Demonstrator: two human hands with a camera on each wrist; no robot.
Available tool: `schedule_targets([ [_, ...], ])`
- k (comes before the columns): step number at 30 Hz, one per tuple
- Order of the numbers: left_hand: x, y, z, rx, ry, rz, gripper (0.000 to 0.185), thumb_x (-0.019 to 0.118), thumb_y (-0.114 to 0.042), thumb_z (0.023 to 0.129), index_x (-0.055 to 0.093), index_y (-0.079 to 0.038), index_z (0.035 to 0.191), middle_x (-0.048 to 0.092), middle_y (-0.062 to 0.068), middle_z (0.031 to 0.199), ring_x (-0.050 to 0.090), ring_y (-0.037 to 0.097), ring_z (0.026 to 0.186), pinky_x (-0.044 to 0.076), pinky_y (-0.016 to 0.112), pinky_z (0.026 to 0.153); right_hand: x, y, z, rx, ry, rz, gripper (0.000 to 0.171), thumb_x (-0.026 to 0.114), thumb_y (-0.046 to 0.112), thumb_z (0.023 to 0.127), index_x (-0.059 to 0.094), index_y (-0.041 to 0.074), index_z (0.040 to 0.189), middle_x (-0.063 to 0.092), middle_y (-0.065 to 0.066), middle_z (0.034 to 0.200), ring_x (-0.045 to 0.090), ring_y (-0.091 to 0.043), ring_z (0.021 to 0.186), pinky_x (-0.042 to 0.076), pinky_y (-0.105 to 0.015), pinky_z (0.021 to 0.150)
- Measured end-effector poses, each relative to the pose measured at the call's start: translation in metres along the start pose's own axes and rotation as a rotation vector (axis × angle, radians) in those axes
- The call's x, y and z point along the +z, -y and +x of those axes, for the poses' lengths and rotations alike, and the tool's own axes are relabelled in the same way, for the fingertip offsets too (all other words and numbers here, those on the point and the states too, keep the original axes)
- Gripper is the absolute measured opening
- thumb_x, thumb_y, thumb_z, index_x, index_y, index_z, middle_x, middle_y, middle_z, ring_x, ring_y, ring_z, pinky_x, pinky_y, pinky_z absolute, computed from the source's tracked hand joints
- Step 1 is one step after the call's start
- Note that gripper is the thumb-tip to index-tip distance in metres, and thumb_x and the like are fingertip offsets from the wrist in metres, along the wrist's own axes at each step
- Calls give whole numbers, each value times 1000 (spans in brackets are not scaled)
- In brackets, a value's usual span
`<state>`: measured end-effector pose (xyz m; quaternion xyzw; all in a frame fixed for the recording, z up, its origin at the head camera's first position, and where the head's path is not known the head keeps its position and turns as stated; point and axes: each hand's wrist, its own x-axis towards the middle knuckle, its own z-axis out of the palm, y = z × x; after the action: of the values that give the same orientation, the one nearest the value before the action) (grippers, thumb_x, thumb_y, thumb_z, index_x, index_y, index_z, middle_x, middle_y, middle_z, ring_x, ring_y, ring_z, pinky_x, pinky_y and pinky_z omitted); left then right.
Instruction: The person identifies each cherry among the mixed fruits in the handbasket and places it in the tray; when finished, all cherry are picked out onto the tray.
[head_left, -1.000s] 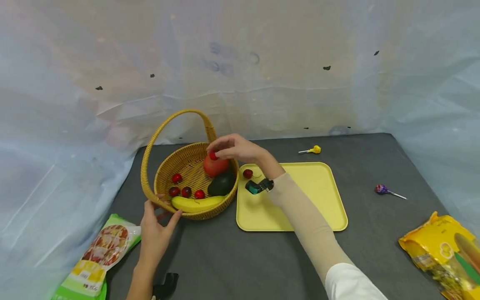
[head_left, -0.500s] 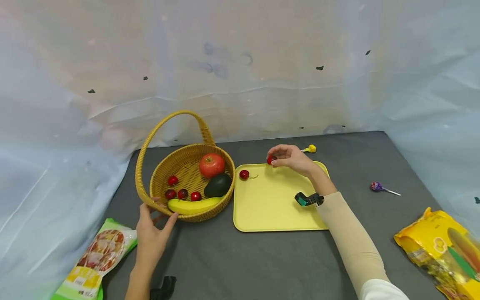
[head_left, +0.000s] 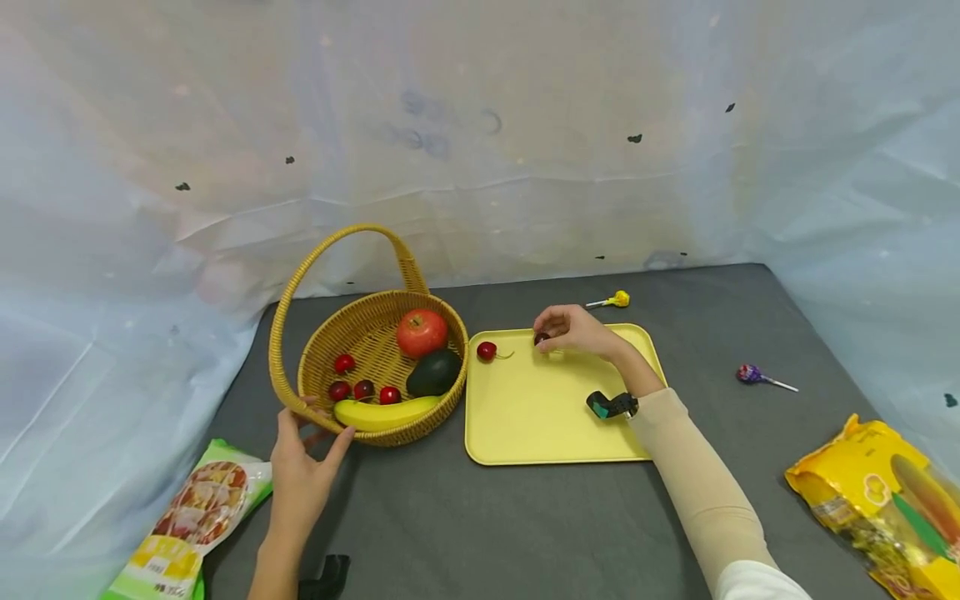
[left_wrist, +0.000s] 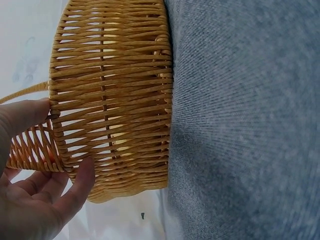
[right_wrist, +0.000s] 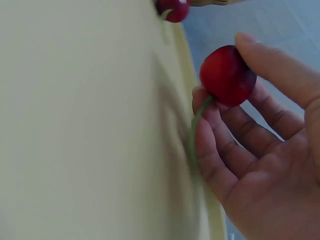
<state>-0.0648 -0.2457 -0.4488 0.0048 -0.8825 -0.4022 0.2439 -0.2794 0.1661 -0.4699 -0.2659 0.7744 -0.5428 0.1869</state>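
Right hand [head_left: 577, 331] pinching a dark red cherry [head_left: 541, 338] between thumb and fingertips [right_wrist: 250, 47], grip narrow and closed on the fruit, green stem trailing down past the fingers. Held just over the far edge of the yellow tray [head_left: 540, 417]; can't tell from the head view whether touching the tray or just above it. A second cherry [head_left: 487, 351] lying on the tray a bit to the left of that grip, near the tray's corner next to the basket. Left hand [head_left: 300, 467] on the near rim of the wicker basket [head_left: 300, 392], fingers fairly straight and spread, thumb and fingertips resting against the weave rather than wrapped around it, so a wide, loose grip. Just beyond that grip, inside the basket: banana [head_left: 382, 411] along the near wall, four cherries [head_left: 363, 388] behind it, avocado [head_left: 434, 372] and red apple [head_left: 422, 332] further back. On the grey bench [head_left: 487, 525]: green snack bag [head_left: 187, 525] just left of the left hand, yellow snack bag [head_left: 892, 500] well off to the right, purple lollipop [head_left: 750, 374] right of the tray, yellow lollipop [head_left: 617, 298] just past the right hand.
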Motion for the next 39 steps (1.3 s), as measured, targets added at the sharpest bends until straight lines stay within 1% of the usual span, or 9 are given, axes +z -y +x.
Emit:
schedule_targets([
  [4,0,1,1,7,-8,-4,65,80,3,82,42,5,135,56,18,109,52,15,106,50,6,81,6,-6,2,-27,3,-66,24,78,5,86,68,-4,106,70,-15,99,64,-25,86,55,-25,73],
  [7,-1,1,1,6,-11,3,66,80,3,81,42,5,135,56,18,108,52,14,106,50,7,80,10,-6,3,-29,-5,-100,23,79,6,86,71,-3,106,71,-13,97,64,-24,84,54,-26,70],
  [13,0,0,1,-12,-4,3,65,80,2,82,42,4,136,56,15,110,51,15,106,51,8,80,13,-3,2,-13,-28,-132,35,82,7,83,69,-6,113,70,-17,104,64,-29,93,57,-30,79],
  [18,1,2,1,-7,1,-13,64,79,2,83,41,4,135,54,17,116,50,12,109,50,7,82,13,-1,-2,-30,-2,-115,40,79,-3,83,64,-11,118,66,-26,111,61,-40,100,56,-40,84],
  [25,1,4,1,0,-4,-7,66,80,2,82,41,4,136,55,17,116,50,10,107,50,6,82,16,-6,-1,-40,19,-128,36,74,-11,83,63,-15,117,63,-32,104,57,-46,92,51,-27,68],
  [28,2,4,1,-6,-5,4,66,80,1,83,41,3,136,56,14,111,51,12,106,50,6,81,18,-6,-2,-53,-5,-142,33,74,-9,84,64,-13,115,62,-30,100,56,-43,87,49,-27,66],
  [31,2,3,0,-20,-4,0,65,79,0,83,41,3,136,56,13,109,52,16,107,50,6,81,18,-7,-2,-61,-32,-150,33,77,-4,84,66,-10,115,64,-26,100,57,-38,87,49,-31,68],
  [35,1,2,0,-34,-2,-8,65,79,-1,84,42,2,137,55,18,118,53,20,112,49,5,80,18,-4,-2,-74,-73,-197,33,79,5,85,68,-4,115,66,-19,104,58,-33,91,51,-38,75],
  [39,2,2,0,-37,2,-11,65,78,0,84,41,2,137,55,17,119,53,23,111,49,5,81,24,22,4,-142,-131,-232,30,79,13,87,69,2,114,65,-16,113,58,-32,103,50,-51,91],
])
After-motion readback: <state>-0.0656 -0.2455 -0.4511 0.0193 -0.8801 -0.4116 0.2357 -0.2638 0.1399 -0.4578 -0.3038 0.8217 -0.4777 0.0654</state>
